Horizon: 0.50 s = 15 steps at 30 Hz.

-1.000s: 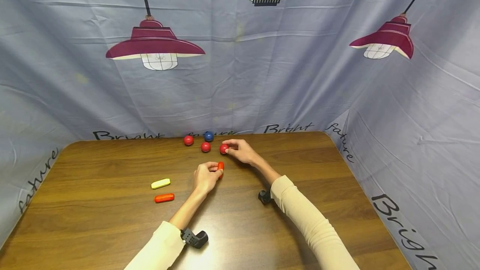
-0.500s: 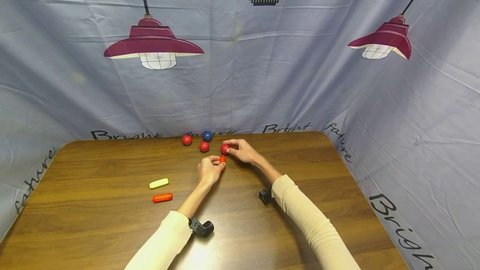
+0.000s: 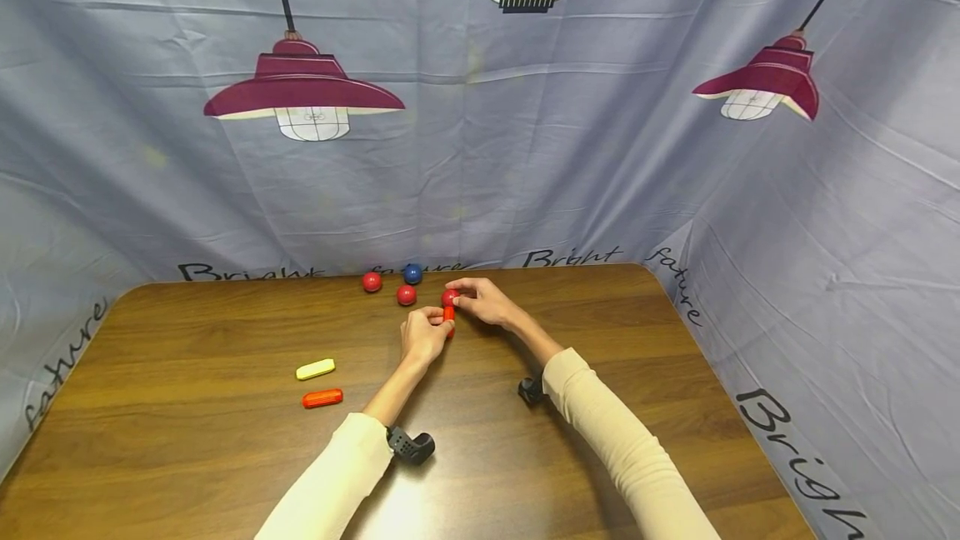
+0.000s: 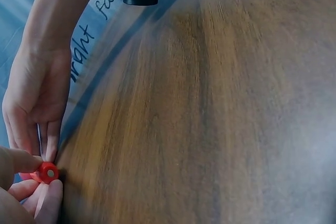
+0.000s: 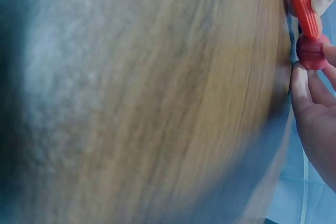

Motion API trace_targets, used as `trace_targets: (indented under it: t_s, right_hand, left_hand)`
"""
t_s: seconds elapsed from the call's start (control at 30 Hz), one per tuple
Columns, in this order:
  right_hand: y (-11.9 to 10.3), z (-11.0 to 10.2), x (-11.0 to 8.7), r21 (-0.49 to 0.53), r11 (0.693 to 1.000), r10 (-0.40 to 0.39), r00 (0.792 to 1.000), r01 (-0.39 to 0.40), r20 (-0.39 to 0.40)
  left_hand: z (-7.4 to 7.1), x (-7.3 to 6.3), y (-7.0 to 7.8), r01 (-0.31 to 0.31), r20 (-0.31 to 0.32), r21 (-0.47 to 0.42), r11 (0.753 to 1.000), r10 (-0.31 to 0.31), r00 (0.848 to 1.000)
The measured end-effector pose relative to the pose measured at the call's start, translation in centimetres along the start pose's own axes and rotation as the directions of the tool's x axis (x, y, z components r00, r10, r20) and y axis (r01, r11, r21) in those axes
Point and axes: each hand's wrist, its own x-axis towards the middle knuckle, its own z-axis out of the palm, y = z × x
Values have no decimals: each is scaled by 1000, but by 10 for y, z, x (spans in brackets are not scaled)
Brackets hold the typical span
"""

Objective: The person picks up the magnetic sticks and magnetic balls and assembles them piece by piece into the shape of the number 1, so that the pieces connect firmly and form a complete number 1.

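In the head view my left hand [image 3: 423,337] pinches an orange-red magnetic building rod [image 3: 449,317] between thumb and fingers. Past its far end, my right hand [image 3: 486,302] holds a red ball [image 3: 450,297] with thumb and fingertips. The right wrist view has the ribbed rod [image 5: 303,6] meeting the ball [image 5: 311,53] end-on. A round silvery tip shows on the near end of the rod [image 4: 49,173] in the left wrist view. Part of the ball is covered by my right fingers.
Left of the hands, a second red ball [image 3: 406,295], a third red ball [image 3: 371,282] and a blue ball [image 3: 412,273] sit near the wooden table's [image 3: 225,457] back edge. Nearer lie a yellow rod [image 3: 315,369] and another orange-red rod [image 3: 322,398]. A printed curtain [image 3: 450,148] hangs behind.
My left hand has moved forward and slightly right, bringing the orange-red rod up to the red ball. The right hand stays almost in place with the ball.
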Motion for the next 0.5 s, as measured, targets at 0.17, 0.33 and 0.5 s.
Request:
trace_targets:
  t_s: [0.17, 0.33, 0.5]
  right_hand:
    - [2, -2, 1, -2, 1000, -4, 1000, 4, 5]
    - [-2, -5, -2, 7, 1000, 10, 1000, -10, -6]
    - [0, -7, -1, 28, 999, 22, 1000, -22, -9]
  left_hand:
    - [3, 2, 2, -14, 8, -6, 1000, 14, 1000]
    - [5, 3, 5, -10, 6, -4, 1000, 10, 1000]
    - [9, 5, 7, -9, -5, 4, 1000, 9, 1000]
